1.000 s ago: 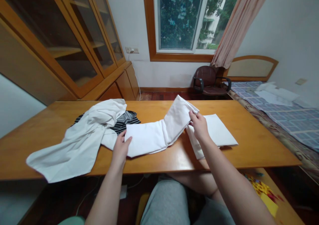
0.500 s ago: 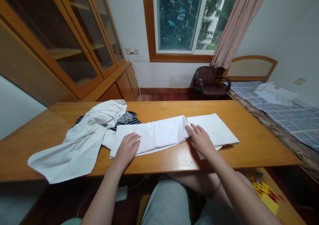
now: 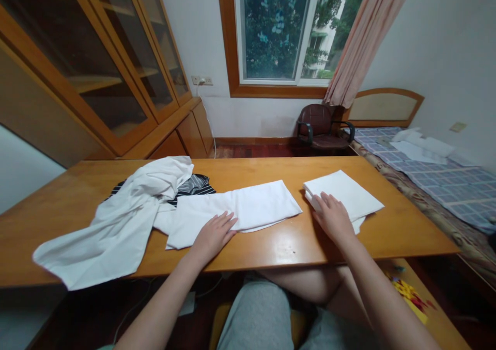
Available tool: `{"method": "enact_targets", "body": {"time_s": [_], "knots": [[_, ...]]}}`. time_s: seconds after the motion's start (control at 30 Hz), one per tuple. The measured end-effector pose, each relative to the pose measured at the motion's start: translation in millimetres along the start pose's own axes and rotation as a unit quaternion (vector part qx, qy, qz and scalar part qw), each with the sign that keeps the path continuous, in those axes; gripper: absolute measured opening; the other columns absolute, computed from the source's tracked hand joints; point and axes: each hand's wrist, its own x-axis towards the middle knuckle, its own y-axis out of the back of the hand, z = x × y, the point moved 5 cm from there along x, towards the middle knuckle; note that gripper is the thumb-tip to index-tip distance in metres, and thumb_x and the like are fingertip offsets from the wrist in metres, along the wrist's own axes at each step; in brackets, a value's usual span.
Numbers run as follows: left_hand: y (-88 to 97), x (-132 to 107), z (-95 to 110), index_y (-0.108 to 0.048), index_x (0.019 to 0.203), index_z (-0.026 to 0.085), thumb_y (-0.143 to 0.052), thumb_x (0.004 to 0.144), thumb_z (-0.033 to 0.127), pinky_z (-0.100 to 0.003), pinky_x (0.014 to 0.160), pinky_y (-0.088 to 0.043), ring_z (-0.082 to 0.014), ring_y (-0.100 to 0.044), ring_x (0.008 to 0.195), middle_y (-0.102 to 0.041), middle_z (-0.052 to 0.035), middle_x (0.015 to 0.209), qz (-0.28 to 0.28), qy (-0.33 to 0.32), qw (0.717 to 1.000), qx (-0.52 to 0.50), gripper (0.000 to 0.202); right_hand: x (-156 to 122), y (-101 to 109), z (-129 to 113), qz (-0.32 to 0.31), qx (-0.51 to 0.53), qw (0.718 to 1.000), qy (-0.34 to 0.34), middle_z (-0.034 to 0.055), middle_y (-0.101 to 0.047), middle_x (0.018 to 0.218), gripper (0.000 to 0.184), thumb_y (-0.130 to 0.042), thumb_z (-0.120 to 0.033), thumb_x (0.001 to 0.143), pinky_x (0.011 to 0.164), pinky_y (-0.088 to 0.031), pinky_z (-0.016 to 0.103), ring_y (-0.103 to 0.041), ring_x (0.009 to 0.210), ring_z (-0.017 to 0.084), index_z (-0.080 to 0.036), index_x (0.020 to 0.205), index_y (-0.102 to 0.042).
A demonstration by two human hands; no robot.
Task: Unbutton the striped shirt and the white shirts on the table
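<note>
A long folded white cloth [image 3: 256,203] lies flat across the middle of the table. My left hand [image 3: 217,232] rests on its near edge, fingers stretched out and gripping nothing. To the right is a folded white cloth stack [image 3: 351,195], apart from the long one, with a loose corner poking out on its near side. My right hand [image 3: 332,217] touches the left edge of that stack, fingers extended over it; the thumb is mostly hidden. A rumpled white cloth [image 3: 120,231] is heaped on the left, on top of a black-and-white striped cloth [image 3: 197,185].
The wooden table [image 3: 256,254] stands before my knees. A low surface [image 3: 445,308] at lower right bears yellow and red items. Beyond are a glass-door cabinet [image 3: 163,115], a brown armchair [image 3: 318,128] and a bed [image 3: 445,174].
The folded stack has slid right with my right hand, opening a gap to the long cloth. My left hand has moved right along the long cloth's near edge.
</note>
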Motion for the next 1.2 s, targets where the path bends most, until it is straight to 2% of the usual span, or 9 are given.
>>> {"method": "enact_targets", "body": {"time_s": [0.1, 0.23, 0.4, 0.53, 0.63, 0.9, 1.0, 1.07, 1.2], "knots": [[2.4, 4.6, 0.9, -0.072, 0.114, 0.030, -0.059, 0.090, 0.041, -0.044, 0.115, -0.036, -0.0271, -0.054, 0.133, -0.064, -0.0053, 0.135, -0.029, -0.003, 0.999, 0.034, 0.030, -1.8, 14.8, -54.1, 0.026, 0.083, 0.993, 0.076, 0.0168, -0.065, 0.126, 0.028, -0.053, -0.024, 0.095, 0.108, -0.042, 0.049, -0.050, 0.126, 0.033, -0.016, 0.116, -0.068], [7.0, 10.6, 8.8, -0.074, 0.102, 0.028, -0.052, 0.094, 0.036, -0.037, 0.103, -0.046, -0.0261, -0.062, 0.121, -0.071, -0.0057, 0.124, -0.059, 0.024, 0.991, 0.115, 0.024, -15.4, 16.1, -140.4, -0.057, 0.213, 0.952, 0.211, 0.0084, -0.072, 0.099, 0.021, -0.051, -0.018, 0.096, 0.090, -0.052, 0.036, -0.060, 0.101, 0.023, -0.020, 0.101, -0.071], [27.5, 27.8, 31.7, -0.067, 0.103, 0.025, -0.038, 0.101, 0.036, -0.028, 0.080, -0.047, -0.0219, -0.069, 0.094, -0.075, -0.0054, 0.106, -0.044, 0.086, 0.973, 0.209, 0.031, -26.8, 3.5, -197.8, -0.092, 0.278, 0.920, 0.261, 0.0079, -0.066, 0.126, 0.025, -0.055, -0.025, 0.097, 0.100, -0.048, 0.037, -0.057, 0.117, 0.022, -0.023, 0.119, -0.066], [66.7, 54.5, 46.7, -0.065, 0.103, 0.020, -0.033, 0.102, 0.037, -0.028, 0.079, -0.045, -0.0236, -0.068, 0.093, -0.074, -0.0090, 0.101, 0.035, 0.098, 0.974, 0.200, 0.037, -23.5, -6.4, -199.2, -0.094, 0.248, 0.937, 0.227, 0.0098, -0.054, 0.144, 0.046, -0.067, -0.038, 0.091, 0.110, -0.040, 0.047, -0.048, 0.129, 0.029, -0.025, 0.134, -0.057], [102.7, 75.0, 44.8, -0.066, 0.100, 0.019, -0.034, 0.100, 0.038, -0.029, 0.079, -0.045, -0.0246, -0.067, 0.092, -0.074, -0.0099, 0.098, 0.088, 0.107, 0.974, 0.178, 0.038, -21.3, -4.8, -190.5, -0.093, 0.236, 0.942, 0.220, 0.0090, -0.060, 0.133, 0.035, -0.066, -0.039, 0.091, 0.109, -0.040, 0.046, -0.051, 0.123, 0.028, -0.024, 0.122, -0.062], [180.4, 105.0, -19.6, -0.071, 0.094, 0.018, -0.045, 0.090, 0.036, -0.029, 0.081, -0.047, -0.0252, -0.064, 0.094, -0.074, -0.0089, 0.097, 0.140, 0.205, 0.953, 0.173, 0.032, -29.5, -2.3, -129.8, -0.089, 0.206, 0.962, 0.153, 0.0091, -0.062, 0.122, 0.018, -0.056, -0.038, 0.097, 0.104, -0.041, 0.045, -0.054, 0.115, 0.025, -0.022, 0.102, -0.063], [182.5, 104.4, -42.3, -0.071, 0.089, 0.017, -0.047, 0.086, 0.027, -0.031, 0.077, -0.048, -0.0257, -0.066, 0.088, -0.073, -0.0100, 0.091, 0.092, 0.267, 0.940, 0.191, 0.027, -31.4, -4.6, -109.4, -0.091, 0.192, 0.968, 0.134, 0.0085, -0.062, 0.124, 0.018, -0.054, -0.038, 0.098, 0.106, -0.040, 0.046, -0.056, 0.113, 0.025, -0.022, 0.099, -0.062], [176.2, 100.9, -41.2, -0.071, 0.093, 0.016, -0.046, 0.087, 0.024, -0.034, 0.077, -0.048, -0.0276, -0.066, 0.090, -0.072, -0.0131, 0.098, 0.100, 0.268, 0.929, 0.234, 0.027, -30.2, -4.7, -104.2, -0.093, 0.183, 0.970, 0.130, 0.0079, -0.062, 0.123, 0.017, -0.055, -0.038, 0.098, 0.107, -0.038, 0.046, -0.056, 0.111, 0.024, -0.022, 0.096, -0.061], [138.2, 89.0, 3.8, -0.068, 0.102, 0.015, -0.041, 0.092, 0.023, -0.037, 0.090, -0.046, -0.0278, -0.061, 0.101, -0.068, -0.0141, 0.110, 0.168, 0.101, 0.936, 0.292, 0.030, -23.3, -2.1, -110.2, -0.089, 0.156, 0.978, 0.108, 0.0094, -0.063, 0.115, 0.019, -0.062, -0.040, 0.093, 0.105, -0.040, 0.048, -0.057, 0.108, 0.026, -0.021, 0.094, -0.062]]}}
